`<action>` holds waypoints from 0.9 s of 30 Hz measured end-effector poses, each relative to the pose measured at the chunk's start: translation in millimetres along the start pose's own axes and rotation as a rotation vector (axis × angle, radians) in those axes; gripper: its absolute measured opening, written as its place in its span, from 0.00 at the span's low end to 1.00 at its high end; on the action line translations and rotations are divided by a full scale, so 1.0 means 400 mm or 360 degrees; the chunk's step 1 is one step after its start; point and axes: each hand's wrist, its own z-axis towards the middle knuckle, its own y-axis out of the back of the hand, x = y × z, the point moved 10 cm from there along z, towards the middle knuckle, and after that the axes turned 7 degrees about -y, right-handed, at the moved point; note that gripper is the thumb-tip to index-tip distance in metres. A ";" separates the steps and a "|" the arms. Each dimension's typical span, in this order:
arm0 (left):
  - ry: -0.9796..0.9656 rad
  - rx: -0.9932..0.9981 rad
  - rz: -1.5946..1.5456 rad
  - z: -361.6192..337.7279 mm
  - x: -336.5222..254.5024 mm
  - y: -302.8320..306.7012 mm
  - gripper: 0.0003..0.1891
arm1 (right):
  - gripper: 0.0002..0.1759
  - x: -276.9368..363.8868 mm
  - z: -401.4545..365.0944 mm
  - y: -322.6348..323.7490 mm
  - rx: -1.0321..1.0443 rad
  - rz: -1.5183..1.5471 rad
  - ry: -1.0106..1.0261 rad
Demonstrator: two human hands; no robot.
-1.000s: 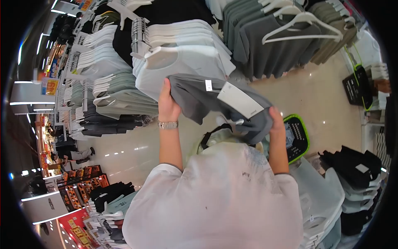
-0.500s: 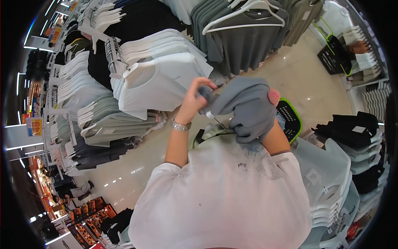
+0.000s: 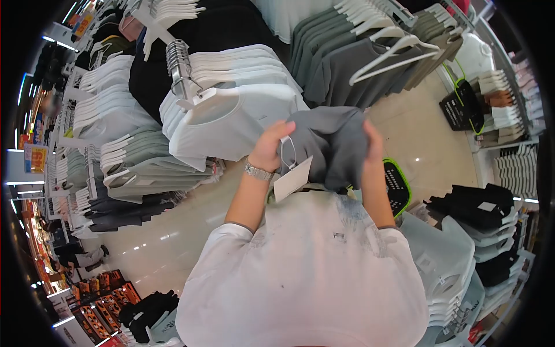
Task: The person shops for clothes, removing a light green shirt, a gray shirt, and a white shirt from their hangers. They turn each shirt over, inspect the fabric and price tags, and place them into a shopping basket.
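A loose white short-sleeved T-shirt (image 3: pixel 300 277) is worn, marked at one o'clock by a faded blue-grey print (image 3: pixel 355 214) and, just below, a small dark mark (image 3: pixel 339 235). At eleven o'clock, the left arm (image 3: pixel 244 199) is circled by a silver link band (image 3: pixel 258 171).

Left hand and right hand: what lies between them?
In the head view, a bunched grey garment lies between the left hand and right hand; its white tag hangs nearer the left.

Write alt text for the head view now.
A person's left hand and right hand hold a bunched gray garment with a dangling white tag. White shirts hang ahead on the left, gray shirts ahead on the right; a green-rimmed black basket shows beyond the right forearm.
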 end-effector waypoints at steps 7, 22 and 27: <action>-0.0006 -0.0112 0.0613 0.003 -0.033 -0.014 0.14 | 0.19 -0.163 0.042 -0.088 0.0216 -0.0603 -0.0053; -0.0177 -0.0036 0.0931 -0.060 -0.085 -0.017 0.07 | 0.13 -0.191 -0.045 -0.208 0.0325 -0.1060 0.0157; -0.0198 0.0117 0.0809 -0.112 -0.084 -0.049 0.12 | 0.14 -0.172 -0.100 -0.241 0.0289 -0.0567 0.0200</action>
